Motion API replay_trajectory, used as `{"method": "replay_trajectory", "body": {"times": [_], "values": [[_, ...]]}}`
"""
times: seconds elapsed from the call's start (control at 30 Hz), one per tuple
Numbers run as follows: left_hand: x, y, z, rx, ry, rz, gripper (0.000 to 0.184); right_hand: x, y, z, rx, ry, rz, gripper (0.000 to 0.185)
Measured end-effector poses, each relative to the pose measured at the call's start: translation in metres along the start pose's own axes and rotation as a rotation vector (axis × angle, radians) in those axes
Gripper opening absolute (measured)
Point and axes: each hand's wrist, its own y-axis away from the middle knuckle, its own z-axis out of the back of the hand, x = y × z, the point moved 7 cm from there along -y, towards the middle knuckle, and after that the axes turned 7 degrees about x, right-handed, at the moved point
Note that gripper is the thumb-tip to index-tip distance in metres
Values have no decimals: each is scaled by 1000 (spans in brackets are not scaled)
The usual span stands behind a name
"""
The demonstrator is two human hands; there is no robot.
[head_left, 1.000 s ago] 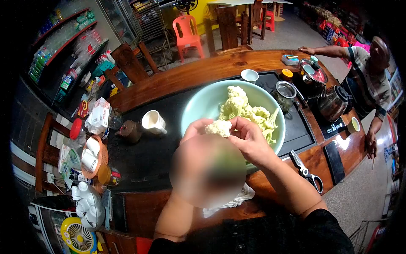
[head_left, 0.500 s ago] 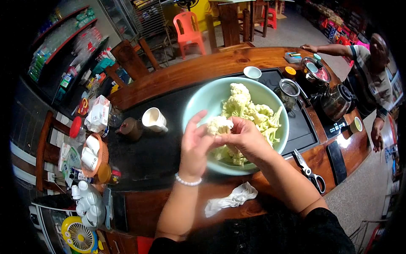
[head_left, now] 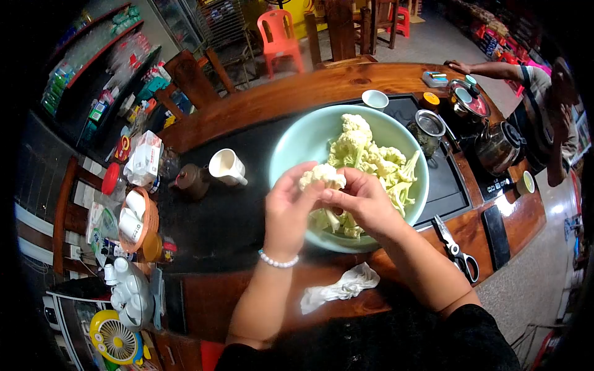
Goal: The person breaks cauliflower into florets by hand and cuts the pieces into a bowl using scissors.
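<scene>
From my remote seat I see a broad brown wooden bench (head_left: 297, 88) stretching beneath and beyond my left hand (head_left: 286, 201) and right hand (head_left: 366, 203), with a flat black panel (head_left: 216, 229) in its top, mostly to their left. Under the hands and reaching past them is a wide, round, pale mint-green basin (head_left: 297, 139); in it, ahead and to their right, sits a heap of creamy cauliflower pieces with greenish stems (head_left: 373, 157). A crumpled white sheet (head_left: 340, 289) lies on the near side of the hands; white-and-black-handled metal scissors (head_left: 453, 248) rest well off to their right. Smallest is a knobbly off-white cauliflower floret (head_left: 323, 178), raised over the basin, gripped from both sides by thumbs and fingers. I judge this step as parting the floret by hand; the next move calls for opposing pressure near its stem, mostly hidden from me.
</scene>
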Motion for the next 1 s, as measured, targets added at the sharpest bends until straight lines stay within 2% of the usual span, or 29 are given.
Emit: {"method": "replay_trajectory", "body": {"times": [0.27,0.4,0.53,0.67,0.8,0.9,1.0], "values": [[5,1,2,-83,42,-43,33,1,2,1,-55,38,29,20],[-2,1,14,-172,109,-20,33,2,2,13,-116,-234,30,21],[6,3,10,-97,59,109,36,4,2,9,-99,100,36,22],[7,2,-2,32,60,177,41,10,3,-2,-93,-72,48,23],[3,2,4,-4,-17,105,43,1,1,-5,8,-15,62,19],[1,2,8,-23,-45,5,41,3,1,-2,5,100,-32,20],[-5,1,1,13,-50,9,37,8,0,-2,10,65,42,21]]}}
